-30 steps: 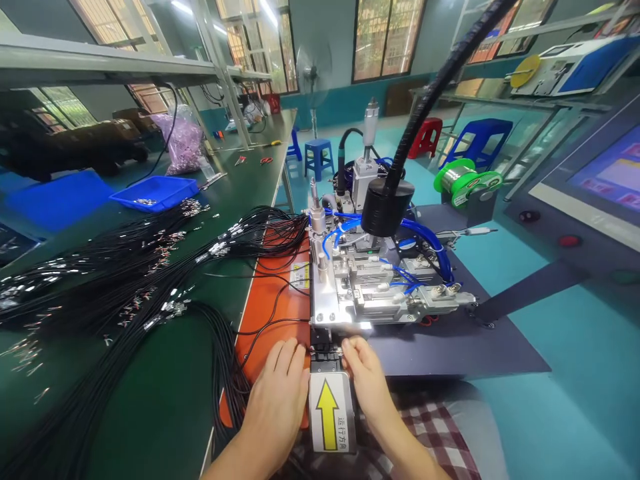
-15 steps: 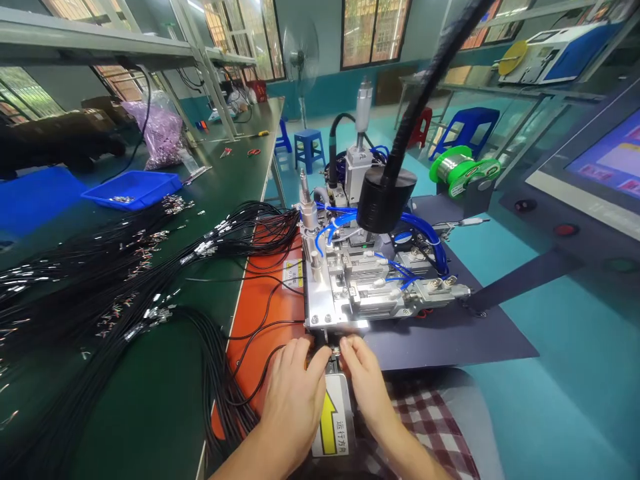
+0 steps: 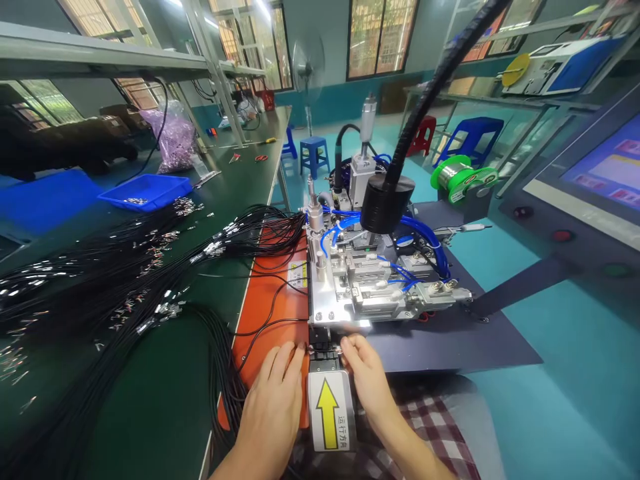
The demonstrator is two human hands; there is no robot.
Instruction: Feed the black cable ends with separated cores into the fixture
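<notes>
A short stretch of black cable [image 3: 326, 349] lies across the dark feed track [image 3: 324, 365] at the machine's front. On the left side of the track, my left hand [image 3: 274, 390] has its fingers drawn together at the cable, its thumb hidden beneath. My right hand [image 3: 364, 365] pinches the cable's bright end between thumb and forefinger at the track's right side. A plate with a yellow arrow [image 3: 328, 413] sits just below, between my wrists. Beyond my fingertips stands the metal machine [image 3: 345, 293] with blue air tubes.
Bundles of black cables [image 3: 210, 250] spread over the green bench [image 3: 150, 400] and onto the orange plate [image 3: 270, 303]. A black cylinder on a flexible arm [image 3: 387, 203] hangs above the machine. To the right are a wire spool [image 3: 457, 177] and a screen panel [image 3: 600, 173].
My left hand has shifted left and away from my right hand, uncovering the track and the arrow plate. The right hand stays almost in place. The view has moved slightly.
</notes>
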